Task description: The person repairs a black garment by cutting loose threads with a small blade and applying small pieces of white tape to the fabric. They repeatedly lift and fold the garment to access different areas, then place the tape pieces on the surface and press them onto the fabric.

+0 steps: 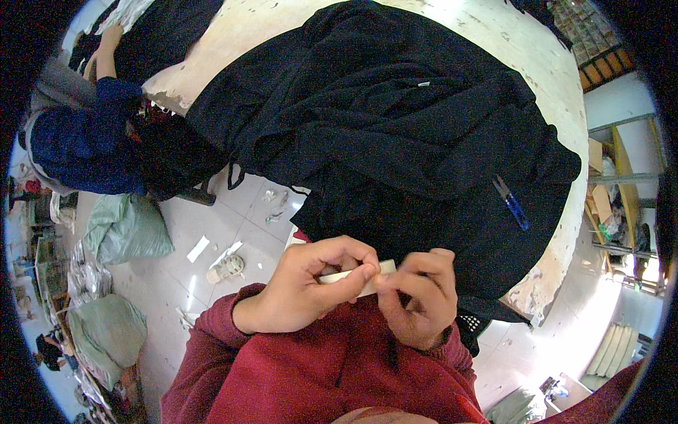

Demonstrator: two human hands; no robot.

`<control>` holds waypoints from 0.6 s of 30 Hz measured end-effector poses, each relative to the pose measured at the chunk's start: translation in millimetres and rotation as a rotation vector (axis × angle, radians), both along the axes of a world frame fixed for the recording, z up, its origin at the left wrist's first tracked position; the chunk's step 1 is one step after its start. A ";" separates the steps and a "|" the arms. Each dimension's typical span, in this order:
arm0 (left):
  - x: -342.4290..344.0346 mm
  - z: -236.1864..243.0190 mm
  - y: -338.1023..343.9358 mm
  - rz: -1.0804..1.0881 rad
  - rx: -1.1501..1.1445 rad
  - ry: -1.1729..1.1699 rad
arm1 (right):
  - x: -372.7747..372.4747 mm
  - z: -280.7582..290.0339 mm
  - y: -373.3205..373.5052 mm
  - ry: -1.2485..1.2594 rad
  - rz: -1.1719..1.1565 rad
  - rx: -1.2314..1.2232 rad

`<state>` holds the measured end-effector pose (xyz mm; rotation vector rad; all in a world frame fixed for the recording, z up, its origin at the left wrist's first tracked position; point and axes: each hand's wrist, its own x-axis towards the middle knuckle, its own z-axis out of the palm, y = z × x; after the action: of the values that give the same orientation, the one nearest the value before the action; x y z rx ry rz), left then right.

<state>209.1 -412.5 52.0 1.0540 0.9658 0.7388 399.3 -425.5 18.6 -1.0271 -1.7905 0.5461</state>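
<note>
Close in front of my red sweater, both hands meet at a small cream-white piece, narrow and band-like; my fingers cover much of it, so its exact kind is unclear. My left hand grips it between thumb and curled fingers. The fingertips of my right hand pinch its right end, slightly blurred. Just beyond my hands, a big heap of black fabric spreads over the pale table. Thread snips with blue handles lie on the cloth to the right.
At the far left another person in dark blue reaches toward more black cloth. Green sacks and scraps lie on the tiled floor. Shelves stand along the right side.
</note>
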 end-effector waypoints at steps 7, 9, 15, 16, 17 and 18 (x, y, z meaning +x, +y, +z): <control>1.1 -6.5 -0.7 0.075 0.369 0.238 | -7.8 14.0 -3.4 0.246 -0.122 -0.556; 1.1 -7.5 -2.0 0.101 0.380 0.224 | -7.7 15.0 -2.6 0.230 -0.109 -0.576; 1.8 -6.4 -5.6 0.124 0.307 0.219 | -4.5 12.9 0.4 0.293 0.046 -0.580; 1.7 -6.7 -5.4 0.123 0.311 0.242 | -4.4 11.9 0.3 0.344 0.061 -0.633; 1.5 -7.1 -5.4 0.121 0.315 0.227 | -4.3 10.6 0.1 0.377 0.063 -0.686; 1.4 -7.9 -4.9 0.121 0.317 0.235 | -4.5 9.1 -0.2 0.435 0.087 -0.708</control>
<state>210.5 -417.4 44.1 1.3911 1.1447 0.9014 394.8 -425.6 27.7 -1.1728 -1.2665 1.4065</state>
